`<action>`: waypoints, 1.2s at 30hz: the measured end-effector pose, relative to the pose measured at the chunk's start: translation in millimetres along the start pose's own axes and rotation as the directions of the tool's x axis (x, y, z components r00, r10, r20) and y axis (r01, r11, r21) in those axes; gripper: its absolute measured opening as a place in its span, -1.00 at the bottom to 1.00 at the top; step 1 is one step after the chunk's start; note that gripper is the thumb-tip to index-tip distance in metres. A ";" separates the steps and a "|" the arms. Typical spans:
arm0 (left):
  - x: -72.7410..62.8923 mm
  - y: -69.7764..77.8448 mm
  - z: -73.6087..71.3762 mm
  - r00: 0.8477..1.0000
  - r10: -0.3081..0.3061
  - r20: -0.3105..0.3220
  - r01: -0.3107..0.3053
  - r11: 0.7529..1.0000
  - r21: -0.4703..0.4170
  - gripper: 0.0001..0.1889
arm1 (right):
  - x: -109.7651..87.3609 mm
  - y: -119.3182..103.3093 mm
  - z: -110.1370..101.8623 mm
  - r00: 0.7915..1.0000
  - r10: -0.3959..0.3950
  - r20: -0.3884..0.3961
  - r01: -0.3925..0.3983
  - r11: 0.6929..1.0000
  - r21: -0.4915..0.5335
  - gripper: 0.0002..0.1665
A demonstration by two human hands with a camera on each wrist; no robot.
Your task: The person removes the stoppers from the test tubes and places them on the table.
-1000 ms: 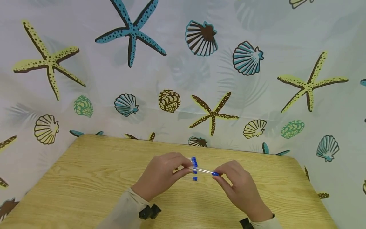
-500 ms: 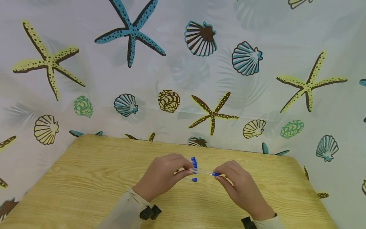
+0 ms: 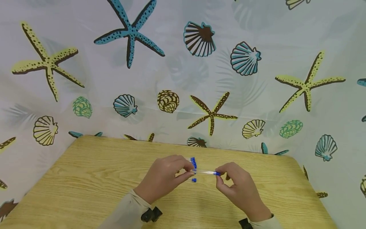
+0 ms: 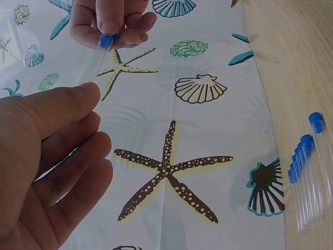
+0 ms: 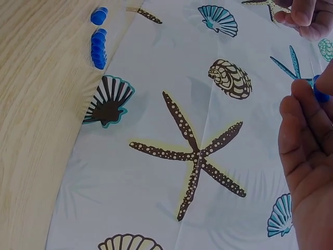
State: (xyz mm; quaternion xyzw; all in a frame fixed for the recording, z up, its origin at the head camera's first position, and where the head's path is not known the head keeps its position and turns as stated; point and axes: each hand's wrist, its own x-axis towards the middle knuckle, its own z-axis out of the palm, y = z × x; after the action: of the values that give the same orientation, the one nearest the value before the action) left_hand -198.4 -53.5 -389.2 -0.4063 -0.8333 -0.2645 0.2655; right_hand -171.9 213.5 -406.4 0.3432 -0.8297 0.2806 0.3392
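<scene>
A clear test tube [image 3: 204, 172] with a blue cap [image 3: 217, 173] is held level between both hands above the table. My left hand [image 3: 166, 173] pinches the tube's clear end between thumb and forefinger. At the other end, the fingertips of my right hand [image 3: 241, 187] pinch the blue cap. The cap sits on the tube's mouth in the left wrist view. Several more capped test tubes [image 4: 309, 177] lie side by side on the table, partly hidden behind the left hand in the head view.
The wood-grain table [image 3: 94, 178] reaches back to a white cloth [image 3: 177, 73] printed with starfish and shells. That cloth also hangs at both sides. One capped tube lies slightly apart from the row, its blue cap [image 3: 194, 180] nearest me.
Both hands stay almost in place around the tube. The right fingers have shifted slightly on the cap, and the tube lies more level than a second ago.
</scene>
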 end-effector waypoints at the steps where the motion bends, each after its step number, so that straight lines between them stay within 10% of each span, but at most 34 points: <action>1: 0.0 0.2 -0.2 1.000 -0.001 -0.004 0.001 1.000 -0.003 -0.85 | -0.1 -0.5 0.1 1.000 0.000 -0.003 0.000 1.000 0.000 -0.72; 36: -2.1 -2.6 -0.8 1.000 -0.014 0.016 0.015 0.998 -0.060 -0.87 | -1.0 0.7 -4.5 0.997 -0.019 0.079 0.017 1.000 0.020 -0.75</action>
State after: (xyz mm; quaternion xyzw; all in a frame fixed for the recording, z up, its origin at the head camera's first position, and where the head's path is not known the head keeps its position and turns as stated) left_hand -199.3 -56.6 -390.6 -0.4103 -0.8298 -0.2883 0.2449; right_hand -170.2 217.4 -404.5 0.3647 -0.8367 0.2716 0.3052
